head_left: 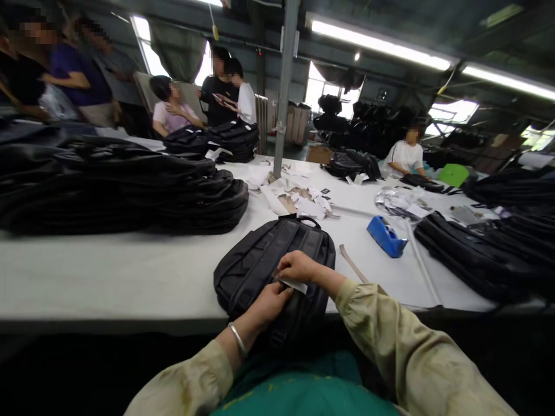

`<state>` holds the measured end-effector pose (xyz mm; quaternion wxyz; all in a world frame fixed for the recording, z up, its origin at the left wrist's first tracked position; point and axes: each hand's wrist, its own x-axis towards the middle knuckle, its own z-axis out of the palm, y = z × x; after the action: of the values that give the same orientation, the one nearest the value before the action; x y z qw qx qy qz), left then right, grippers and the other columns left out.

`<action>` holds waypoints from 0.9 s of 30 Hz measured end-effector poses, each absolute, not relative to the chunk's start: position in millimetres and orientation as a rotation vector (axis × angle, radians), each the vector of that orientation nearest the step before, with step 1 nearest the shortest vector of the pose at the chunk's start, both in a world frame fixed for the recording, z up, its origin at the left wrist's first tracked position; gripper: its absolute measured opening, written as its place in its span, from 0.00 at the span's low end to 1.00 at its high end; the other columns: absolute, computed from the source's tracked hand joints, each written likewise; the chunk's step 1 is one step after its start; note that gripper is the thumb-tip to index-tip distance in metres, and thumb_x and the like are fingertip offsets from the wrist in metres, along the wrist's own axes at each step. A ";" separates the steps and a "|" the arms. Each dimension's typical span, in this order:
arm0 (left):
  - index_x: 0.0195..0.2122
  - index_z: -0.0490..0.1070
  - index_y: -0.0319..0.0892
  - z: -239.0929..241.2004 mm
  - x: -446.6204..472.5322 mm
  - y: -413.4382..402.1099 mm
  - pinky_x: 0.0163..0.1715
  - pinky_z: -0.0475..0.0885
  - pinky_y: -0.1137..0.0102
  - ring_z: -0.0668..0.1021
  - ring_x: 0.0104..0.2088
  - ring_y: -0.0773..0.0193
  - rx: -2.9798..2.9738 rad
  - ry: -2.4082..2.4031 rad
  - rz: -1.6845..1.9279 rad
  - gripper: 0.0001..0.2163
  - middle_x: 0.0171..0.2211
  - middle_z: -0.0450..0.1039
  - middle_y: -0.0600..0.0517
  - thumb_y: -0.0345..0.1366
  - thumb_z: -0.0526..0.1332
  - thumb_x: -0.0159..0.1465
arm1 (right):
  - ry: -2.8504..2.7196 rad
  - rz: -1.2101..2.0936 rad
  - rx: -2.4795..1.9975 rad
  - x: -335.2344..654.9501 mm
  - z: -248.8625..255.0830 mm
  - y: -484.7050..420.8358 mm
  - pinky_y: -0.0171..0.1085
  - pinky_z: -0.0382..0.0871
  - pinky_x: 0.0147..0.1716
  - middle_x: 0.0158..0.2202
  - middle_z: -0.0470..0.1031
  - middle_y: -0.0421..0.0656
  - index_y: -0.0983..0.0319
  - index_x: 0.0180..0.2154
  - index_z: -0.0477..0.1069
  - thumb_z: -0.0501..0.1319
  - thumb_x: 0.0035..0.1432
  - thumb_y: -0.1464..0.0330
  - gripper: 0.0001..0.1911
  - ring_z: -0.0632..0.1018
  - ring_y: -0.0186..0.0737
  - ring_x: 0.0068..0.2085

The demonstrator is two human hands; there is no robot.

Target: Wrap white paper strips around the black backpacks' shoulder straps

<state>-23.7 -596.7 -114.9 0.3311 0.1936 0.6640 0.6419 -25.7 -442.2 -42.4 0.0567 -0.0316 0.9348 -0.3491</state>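
Observation:
A black backpack (254, 254) lies strap side up at the table's front edge, its top handle pointing away from me. My right hand (298, 267) is closed in a pinch on a small white paper slip (295, 285) over the middle of the backpack. Just below and to the left, my left hand (269, 303) is closed on a shoulder strap of the backpack, its thumb close to the slip. The fingertips of both hands are partly hidden. Below the left hand, a strap end (278, 335) hangs over the edge.
Stacked black backpacks (130, 188) rise on the left; more bags (485, 254) lie at the right. A blue tape dispenser (387, 237) and a beige strip (353, 263) lie right of the backpack. Paper scraps (310, 202) surround a metal post (284, 92). Several people are across the table.

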 end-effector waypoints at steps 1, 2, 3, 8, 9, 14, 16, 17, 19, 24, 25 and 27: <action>0.39 0.76 0.34 -114.0 -24.3 -597.5 0.35 0.70 0.66 0.77 0.32 0.58 0.491 1.720 1.673 0.20 0.30 0.77 0.48 0.48 0.66 0.54 | 2.855 -1.115 -0.070 -24.9 -45.8 -442.7 0.29 0.65 0.32 0.28 0.77 0.37 0.63 0.33 0.80 0.65 0.49 0.74 0.07 0.75 0.33 0.31; 0.39 0.76 0.35 -112.3 -24.4 -598.2 0.35 0.70 0.66 0.77 0.32 0.58 0.486 1.707 1.671 0.20 0.31 0.78 0.48 0.48 0.66 0.54 | 2.864 -1.166 -0.048 -24.1 -49.5 -443.0 0.29 0.65 0.32 0.29 0.77 0.37 0.63 0.33 0.80 0.66 0.49 0.73 0.06 0.75 0.34 0.32; 0.38 0.76 0.35 -110.1 -24.0 -598.6 0.34 0.70 0.67 0.77 0.32 0.58 0.488 1.709 1.672 0.20 0.31 0.77 0.48 0.49 0.66 0.54 | 2.867 -1.210 -0.019 -23.4 -53.4 -443.0 0.29 0.66 0.32 0.29 0.77 0.38 0.63 0.32 0.80 0.66 0.49 0.73 0.05 0.76 0.34 0.32; 0.26 0.70 0.38 -102.5 -21.5 -594.2 0.21 0.57 0.72 0.64 0.20 0.68 0.448 1.892 1.635 0.22 0.18 0.62 0.57 0.56 0.61 0.56 | 2.820 -1.357 0.148 -22.5 -64.8 -441.1 0.29 0.65 0.30 0.26 0.76 0.37 0.63 0.30 0.78 0.68 0.48 0.72 0.03 0.75 0.33 0.30; 0.23 0.68 0.39 -102.9 -21.7 -592.9 0.20 0.53 0.71 0.61 0.19 0.69 0.434 1.938 1.613 0.22 0.17 0.58 0.58 0.57 0.60 0.56 | 2.810 -1.370 0.153 -22.3 -64.4 -440.8 0.29 0.65 0.29 0.26 0.75 0.37 0.63 0.29 0.78 0.69 0.47 0.72 0.04 0.74 0.33 0.29; 0.23 0.67 0.40 -105.9 -22.7 -592.5 0.20 0.50 0.71 0.58 0.20 0.69 0.462 2.007 1.535 0.22 0.18 0.56 0.58 0.57 0.59 0.57 | 2.796 -1.441 0.104 -18.0 -59.1 -442.2 0.29 0.66 0.30 0.26 0.75 0.36 0.62 0.30 0.77 0.68 0.48 0.73 0.03 0.74 0.32 0.29; 0.24 0.68 0.39 -103.8 -21.6 -594.3 0.21 0.53 0.71 0.60 0.21 0.68 0.473 1.982 1.547 0.22 0.19 0.59 0.57 0.57 0.59 0.57 | 2.810 -1.493 0.167 -15.7 -60.2 -444.7 0.29 0.66 0.30 0.27 0.75 0.37 0.63 0.30 0.77 0.67 0.49 0.73 0.03 0.74 0.32 0.29; 0.24 0.69 0.39 -102.2 -20.7 -594.9 0.21 0.54 0.71 0.61 0.21 0.67 0.473 1.981 1.558 0.22 0.19 0.60 0.56 0.57 0.59 0.56 | 2.812 -1.515 0.211 -14.6 -61.7 -446.3 0.29 0.66 0.30 0.27 0.75 0.37 0.63 0.30 0.77 0.67 0.49 0.73 0.03 0.75 0.32 0.29; 0.24 0.68 0.40 -98.8 -18.9 -595.0 0.22 0.56 0.71 0.62 0.22 0.67 0.474 1.997 1.571 0.22 0.20 0.61 0.56 0.57 0.59 0.56 | 2.804 -1.541 0.300 -12.8 -65.7 -449.8 0.29 0.67 0.30 0.26 0.75 0.37 0.63 0.31 0.77 0.66 0.50 0.72 0.03 0.75 0.33 0.29; 0.21 0.68 0.40 -99.3 -19.0 -591.1 0.22 0.55 0.70 0.64 0.22 0.66 0.533 2.120 1.481 0.20 0.19 0.61 0.55 0.53 0.57 0.58 | 2.868 -1.496 0.315 -7.6 -67.0 -451.7 0.30 0.68 0.32 0.26 0.75 0.38 0.63 0.30 0.77 0.65 0.51 0.71 0.02 0.76 0.34 0.30; 0.21 0.68 0.40 -100.8 -19.7 -590.5 0.22 0.55 0.70 0.64 0.21 0.66 0.545 2.137 1.461 0.20 0.19 0.61 0.55 0.52 0.57 0.58 | 2.870 -1.494 0.268 -5.6 -64.8 -449.5 0.30 0.68 0.33 0.26 0.75 0.38 0.63 0.31 0.77 0.64 0.52 0.72 0.03 0.76 0.34 0.30; 0.21 0.68 0.40 -103.2 -20.8 -590.1 0.22 0.56 0.70 0.65 0.21 0.65 0.531 2.121 1.471 0.19 0.19 0.61 0.54 0.51 0.56 0.58 | 2.875 -1.521 0.232 1.1 -59.7 -442.0 0.30 0.68 0.32 0.26 0.75 0.38 0.62 0.35 0.77 0.63 0.55 0.71 0.05 0.76 0.33 0.29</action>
<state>-20.8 -590.1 -103.2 0.2505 0.1949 0.7793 0.5404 1.1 -442.0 -59.7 -0.0595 0.0710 0.8801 -0.4656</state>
